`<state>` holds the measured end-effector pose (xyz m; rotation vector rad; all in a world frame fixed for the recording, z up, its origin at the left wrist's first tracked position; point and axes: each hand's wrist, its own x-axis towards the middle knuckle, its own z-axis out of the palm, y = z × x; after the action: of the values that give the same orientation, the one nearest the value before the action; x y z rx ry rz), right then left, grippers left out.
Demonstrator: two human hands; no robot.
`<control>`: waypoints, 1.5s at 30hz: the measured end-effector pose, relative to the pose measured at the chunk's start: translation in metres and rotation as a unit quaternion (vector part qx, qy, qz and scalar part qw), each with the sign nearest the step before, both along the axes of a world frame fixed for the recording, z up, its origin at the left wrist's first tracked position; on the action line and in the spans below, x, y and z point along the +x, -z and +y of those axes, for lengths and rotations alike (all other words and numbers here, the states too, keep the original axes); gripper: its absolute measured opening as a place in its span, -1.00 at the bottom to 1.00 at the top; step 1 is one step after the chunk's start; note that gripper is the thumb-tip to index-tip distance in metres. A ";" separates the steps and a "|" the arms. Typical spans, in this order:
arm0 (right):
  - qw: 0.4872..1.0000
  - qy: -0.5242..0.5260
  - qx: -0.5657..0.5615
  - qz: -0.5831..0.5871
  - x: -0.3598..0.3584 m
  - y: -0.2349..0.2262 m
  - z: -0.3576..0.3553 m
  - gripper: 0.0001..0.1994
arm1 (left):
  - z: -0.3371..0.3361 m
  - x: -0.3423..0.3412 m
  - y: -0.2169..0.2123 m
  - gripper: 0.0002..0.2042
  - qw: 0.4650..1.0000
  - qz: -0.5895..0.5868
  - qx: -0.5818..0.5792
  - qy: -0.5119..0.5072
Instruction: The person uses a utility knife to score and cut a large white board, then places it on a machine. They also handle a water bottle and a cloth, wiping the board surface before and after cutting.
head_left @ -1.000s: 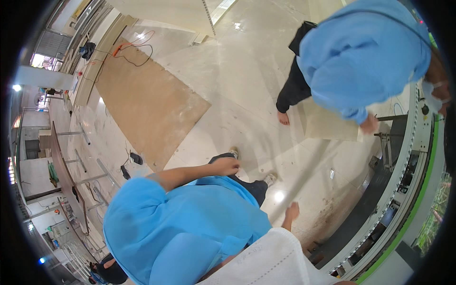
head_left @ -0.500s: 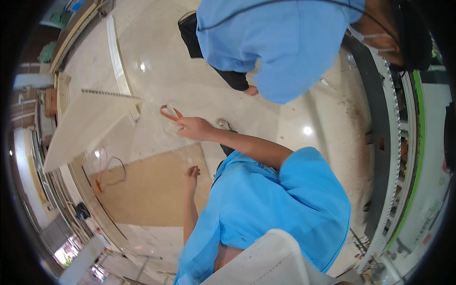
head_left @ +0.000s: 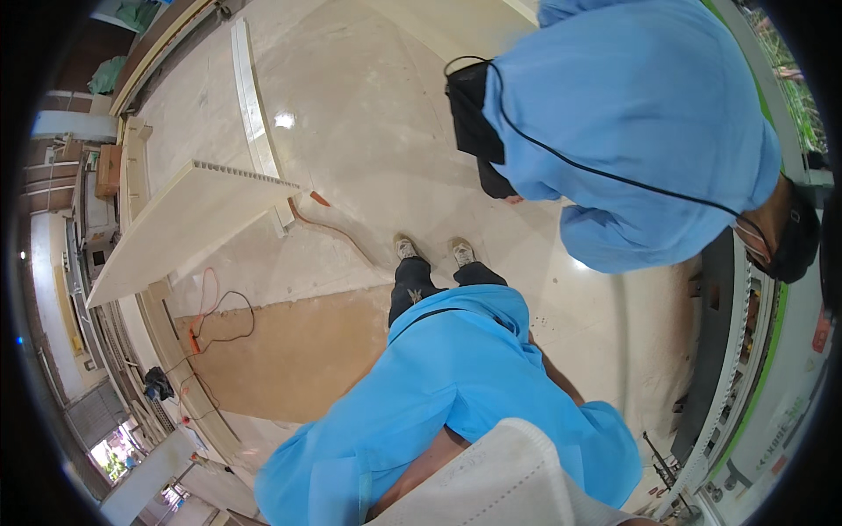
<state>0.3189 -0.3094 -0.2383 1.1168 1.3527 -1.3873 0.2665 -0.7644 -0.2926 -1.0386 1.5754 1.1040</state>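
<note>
Hands hidden, state untellable; shoes [head_left: 431,252] on bare floor [head_left: 368,131] near panel [head_left: 184,223] edge.

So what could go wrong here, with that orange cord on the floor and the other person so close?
The orange cord snakes across the glossy floor close to the person's shoes, so a step that way might catch it. A co-worker in a blue smock bends close ahead, so they could bump. The long pale panel has a corner sticking out near the walkway. Neither hand shows.

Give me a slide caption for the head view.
Person in blue shirt stands on pale floor; a co-worker bends nearby.
</note>
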 end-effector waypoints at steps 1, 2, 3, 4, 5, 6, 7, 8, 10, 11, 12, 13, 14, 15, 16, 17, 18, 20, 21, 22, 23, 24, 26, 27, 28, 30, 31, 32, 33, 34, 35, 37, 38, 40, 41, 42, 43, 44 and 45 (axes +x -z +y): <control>1.000 0.005 0.011 0.012 0.002 -0.007 -0.011 -0.23 | -0.007 -0.011 0.003 -0.56 1.000 -0.001 0.007 0.013; 1.000 0.009 0.020 0.021 0.002 -0.014 -0.022 -0.24 | -0.015 -0.023 0.006 -0.57 1.000 -0.005 0.013 0.023; 0.999 0.012 0.030 0.029 0.002 -0.019 -0.033 -0.24 | -0.023 -0.037 0.009 -0.57 0.999 -0.008 0.018 0.035; 0.998 0.016 0.042 0.036 0.002 -0.023 -0.046 -0.25 | -0.033 -0.053 0.011 -0.57 0.998 -0.013 0.024 0.048; 0.998 0.018 0.052 0.042 0.001 -0.026 -0.058 -0.25 | -0.043 -0.068 0.013 -0.57 0.998 -0.021 0.029 0.056; 0.997 0.020 0.062 0.047 -0.001 -0.028 -0.071 -0.25 | -0.053 -0.084 0.015 -0.57 0.997 -0.032 0.032 0.064; 0.996 0.021 0.073 0.054 -0.003 -0.029 -0.083 -0.26 | -0.064 -0.101 0.017 -0.57 0.996 -0.048 0.035 0.067; 0.995 0.023 0.079 0.059 -0.006 -0.030 -0.095 -0.26 | -0.075 -0.117 0.019 -0.58 0.995 -0.063 0.035 0.067; 0.993 0.024 0.087 0.072 -0.012 -0.032 -0.117 -0.27 | -0.098 -0.149 0.020 -0.58 0.995 -0.070 0.038 0.053; 0.993 0.027 0.090 0.078 -0.014 -0.034 -0.127 -0.28 | -0.110 -0.167 0.021 -0.58 0.996 -0.071 0.037 0.038; 0.991 0.032 0.093 0.086 -0.017 -0.035 -0.135 -0.28 | -0.117 -0.184 0.021 -0.57 0.997 -0.041 0.060 0.028; 0.991 0.037 0.096 0.090 -0.019 -0.036 -0.143 -0.29 | -0.124 -0.202 0.021 -0.56 0.997 -0.018 0.076 0.018; 0.990 0.042 0.099 0.094 -0.020 -0.037 -0.151 -0.29 | -0.128 -0.215 0.021 -0.55 0.997 -0.008 0.078 0.014; 0.989 0.048 0.102 0.098 -0.020 -0.037 -0.158 -0.29 | -0.127 -0.226 0.022 -0.57 0.995 0.008 0.097 0.021; 0.988 0.052 0.106 0.100 -0.018 -0.038 -0.164 -0.30 | -0.127 -0.237 0.023 -0.58 0.994 0.017 0.100 0.033; 0.987 0.057 0.110 0.103 -0.018 -0.038 -0.169 -0.30 | -0.123 -0.246 0.025 -0.60 0.994 0.022 0.095 0.044; 0.986 0.061 0.114 0.105 -0.016 -0.038 -0.175 -0.31 | -0.117 -0.250 0.028 -0.61 0.993 0.026 0.102 0.058; 0.985 0.060 0.118 0.107 -0.015 -0.038 -0.184 -0.32 | -0.102 -0.252 0.036 -0.63 0.991 0.029 0.103 0.080; 0.985 0.059 0.120 0.108 -0.016 -0.036 -0.188 -0.32 | -0.094 -0.246 0.040 -0.64 0.991 0.030 0.110 0.077; 0.985 0.057 0.121 0.106 -0.019 -0.035 -0.191 -0.33 | -0.088 -0.242 0.044 -0.63 0.969 0.097 0.158 0.163; 0.985 0.054 0.124 0.109 -0.023 -0.033 -0.193 -0.33 | -0.082 -0.238 0.047 -0.63 0.942 0.154 0.173 0.242; 0.985 0.047 0.128 0.109 -0.028 -0.030 -0.196 -0.33 | -0.080 -0.233 0.048 -0.62 0.925 0.216 0.134 0.282; 0.984 0.033 0.132 0.115 -0.040 -0.021 -0.198 -0.34 | -0.080 -0.231 0.045 -0.60 0.921 0.233 0.057 0.307; 0.983 0.020 0.139 0.117 -0.047 -0.015 -0.199 -0.35 | -0.082 -0.235 0.041 -0.60 0.929 0.207 0.066 0.299; 0.982 0.008 0.140 0.123 -0.054 -0.008 -0.198 -0.35 | -0.086 -0.244 0.036 -0.60 0.942 0.171 0.066 0.280; 0.979 -0.014 0.157 0.129 -0.066 0.008 -0.198 -0.36 | -0.096 -0.271 0.022 -0.59 0.967 0.094 0.095 0.217; 0.977 -0.026 0.166 0.131 -0.071 0.017 -0.198 -0.36 | -0.100 -0.287 0.015 -0.59 0.967 0.088 0.086 0.222; 0.974 -0.039 0.177 0.133 -0.076 0.027 -0.198 -0.37 | -0.103 -0.303 0.009 -0.59 0.968 0.075 0.078 0.225; 0.971 -0.052 0.188 0.137 -0.082 0.037 -0.199 -0.37 | -0.107 -0.320 0.004 -0.58 0.967 0.102 0.082 0.218; 0.967 -0.067 0.201 0.139 -0.088 0.044 -0.200 -0.38 | -0.107 -0.337 0.002 -0.59 0.969 0.126 0.085 0.197; 0.963 -0.082 0.212 0.143 -0.095 0.051 -0.202 -0.38 | -0.109 -0.351 0.001 -0.59 0.970 0.141 0.085 0.179; 0.957 -0.092 0.228 0.154 -0.114 0.055 -0.208 -0.39 | -0.114 -0.381 -0.001 -0.57 0.975 0.109 0.086 0.172; 0.956 -0.082 0.230 0.161 -0.126 0.052 -0.212 -0.40 | -0.115 -0.397 -0.001 -0.59 0.975 0.123 0.096 0.159; 0.975 -0.004 0.168 0.147 -0.153 0.036 -0.217 -0.47 | -0.122 -0.418 0.000 -0.61 0.979 0.113 0.091 0.144; 0.984 0.074 0.110 0.117 -0.167 0.023 -0.221 -0.55 | -0.127 -0.430 -0.001 -0.62 0.979 0.122 0.104 0.124; 0.982 0.163 0.041 0.082 -0.179 0.007 -0.225 -0.62 | -0.135 -0.439 -0.002 -0.64 0.981 0.121 0.110 0.107; 0.984 0.148 0.024 0.094 -0.190 -0.009 -0.227 -0.65 | -0.145 -0.443 -0.005 -0.65 0.985 0.108 0.104 0.091; 0.984 0.143 0.001 0.103 -0.200 -0.023 -0.230 -0.68 | -0.155 -0.448 -0.006 -0.66 0.983 0.113 0.114 0.088; 0.983 0.138 -0.022 0.115 -0.207 -0.034 -0.238 -0.70 | -0.165 -0.455 -0.006 -0.67 0.983 0.112 0.114 0.089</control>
<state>0.1116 -0.5473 -0.2039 1.1761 1.3560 -1.7849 -0.1889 -0.9299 -0.2861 -0.6262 1.6363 1.2739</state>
